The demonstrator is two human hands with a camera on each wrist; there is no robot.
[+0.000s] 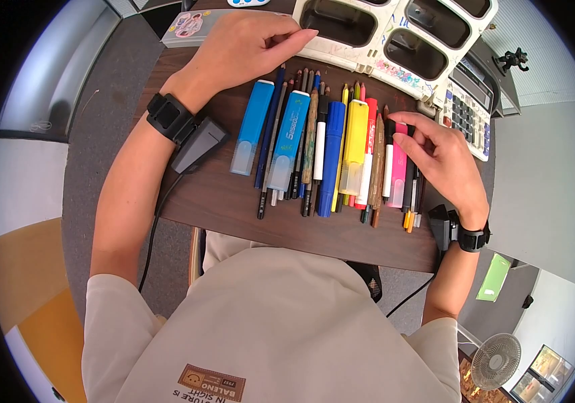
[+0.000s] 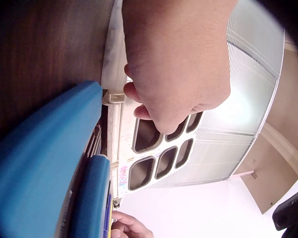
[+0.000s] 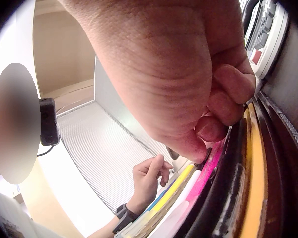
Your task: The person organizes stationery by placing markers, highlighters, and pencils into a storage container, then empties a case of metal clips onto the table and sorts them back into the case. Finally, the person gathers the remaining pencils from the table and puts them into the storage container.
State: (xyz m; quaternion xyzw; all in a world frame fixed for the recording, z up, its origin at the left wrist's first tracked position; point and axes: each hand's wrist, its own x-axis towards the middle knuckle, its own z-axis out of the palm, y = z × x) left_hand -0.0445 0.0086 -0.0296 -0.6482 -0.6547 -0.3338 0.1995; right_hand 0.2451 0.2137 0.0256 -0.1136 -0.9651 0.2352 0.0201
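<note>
A row of pens, pencils and highlighters lies side by side on the dark wooden table (image 1: 213,195). My right hand (image 1: 445,151) is at the row's right end, its thumb and curled fingers pinching the black cap of a white marker (image 1: 387,171). Beside that marker lies a pink highlighter (image 1: 398,171), partly under the fingers; it shows bright pink below the right hand (image 3: 169,84) in the right wrist view. My left hand (image 1: 250,47), holding nothing visible, hovers near the white compartment organizer (image 1: 368,57), thumb extended and fingers loosely curled. Nearest it are two blue highlighters (image 1: 254,124).
More of the row includes a blue marker (image 1: 330,154), a yellow highlighter (image 1: 354,144) and a red-capped marker (image 1: 368,148). A white calculator (image 1: 465,117) lies at the right. A grey case with a sticker (image 1: 186,27) is behind my left hand. A cable (image 1: 156,221) hangs along the left arm.
</note>
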